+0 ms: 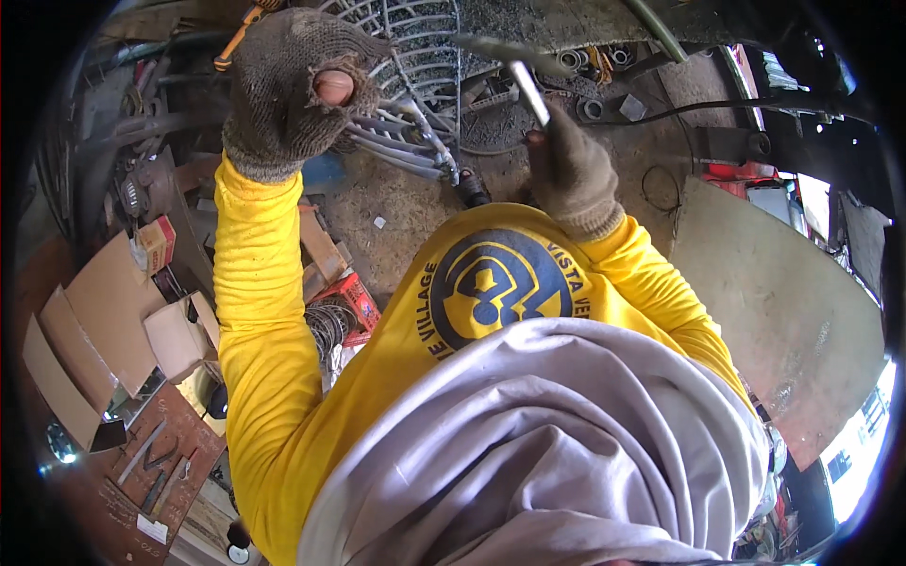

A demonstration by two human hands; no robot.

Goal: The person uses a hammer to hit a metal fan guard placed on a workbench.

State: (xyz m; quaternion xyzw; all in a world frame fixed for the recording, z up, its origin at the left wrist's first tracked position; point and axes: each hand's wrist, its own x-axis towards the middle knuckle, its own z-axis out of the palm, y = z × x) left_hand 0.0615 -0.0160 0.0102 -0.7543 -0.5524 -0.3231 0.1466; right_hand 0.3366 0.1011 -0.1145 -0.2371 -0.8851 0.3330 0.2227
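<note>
A worn brown knit glove covers my left hand (300, 87), and the bare thumb tip pokes through a hole in it. Its fingers are curled at the edge of a round wire guard (420, 80) of grey metal rods, which looks gripped there; the fingertips are hidden. To the right, my gloved right hand (572, 170) is closed around the shiny metal handle of a hammer (528, 92). The hammer's head is smeared by motion, raised beside the guard and apart from it.
An orange-yellow power tool (241, 33) lies beyond my left hand. Cardboard boxes (109, 302), a red crate (357, 304) and a wire coil (328, 325) are at left. A large flat sheet (774, 302) stands at right. Metal rings (571, 61) lie on the far floor.
</note>
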